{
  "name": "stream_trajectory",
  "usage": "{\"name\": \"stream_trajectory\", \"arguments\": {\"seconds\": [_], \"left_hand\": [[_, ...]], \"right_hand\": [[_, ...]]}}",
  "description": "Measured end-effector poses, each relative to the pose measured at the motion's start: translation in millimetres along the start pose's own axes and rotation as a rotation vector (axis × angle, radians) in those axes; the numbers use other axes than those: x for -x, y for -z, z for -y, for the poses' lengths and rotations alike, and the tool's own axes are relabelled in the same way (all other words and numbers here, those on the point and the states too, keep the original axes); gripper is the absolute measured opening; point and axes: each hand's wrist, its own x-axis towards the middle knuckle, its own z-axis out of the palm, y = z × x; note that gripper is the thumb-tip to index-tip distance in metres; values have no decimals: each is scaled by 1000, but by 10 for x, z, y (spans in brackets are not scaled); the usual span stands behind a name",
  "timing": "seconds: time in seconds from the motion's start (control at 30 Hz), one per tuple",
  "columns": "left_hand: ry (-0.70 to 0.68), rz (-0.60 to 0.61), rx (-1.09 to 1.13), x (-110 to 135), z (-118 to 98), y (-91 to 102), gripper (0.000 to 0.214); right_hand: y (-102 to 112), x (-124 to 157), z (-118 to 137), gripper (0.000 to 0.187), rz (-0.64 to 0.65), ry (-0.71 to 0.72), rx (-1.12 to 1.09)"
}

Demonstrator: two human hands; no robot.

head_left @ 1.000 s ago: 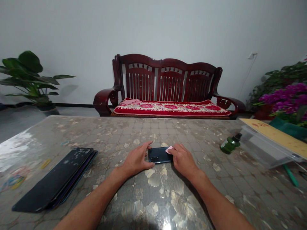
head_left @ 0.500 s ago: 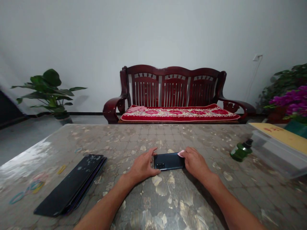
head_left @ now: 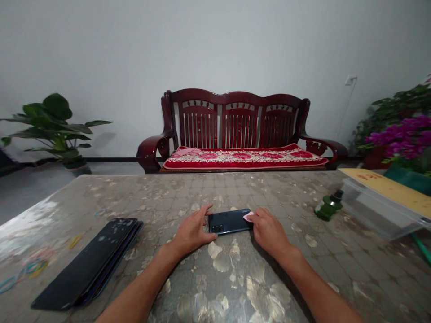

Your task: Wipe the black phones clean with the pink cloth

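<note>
A dark smartphone [head_left: 229, 222] lies back side up on the patterned tablecloth, its camera block at the left end. My left hand [head_left: 193, 228] grips that end, with the thumb on the near edge and a finger at the far edge. At the other end, my right hand [head_left: 269, 229] pinches a small pale pink piece [head_left: 248, 217], maybe cloth or sponge, and presses it on the phone's back near the right end. The right fingertips are partly hidden behind the hand.
Left on the table [head_left: 202, 278] lies a thick black wallet-like case [head_left: 89, 262], with coloured bands [head_left: 35, 267] beside it. A green bottle [head_left: 329, 206] and a clear plastic box [head_left: 373, 208] with a yellow cover stand at right. Behind is a wooden bench [head_left: 240, 119].
The view has turned slightly right, so everything sits further left. My right hand has shifted a little on the phone's right end, uncovering its far corner. The left hand keeps its hold.
</note>
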Motion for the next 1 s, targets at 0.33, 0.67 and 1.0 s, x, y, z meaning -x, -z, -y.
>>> {"name": "stream_trajectory", "arguments": {"seconds": [0.33,0.67,1.0], "left_hand": [[0,0,-2,1,-5,6,87],[-18,-30,-2,-1,-5,-10,87],[-10,-12,9,-11,-2,-1,87]], "right_hand": [[16,106,206,40,17,39,-22],[-55,50,272,33,-5,126,30],[-88,46,196,27,-60,42,61]]}}
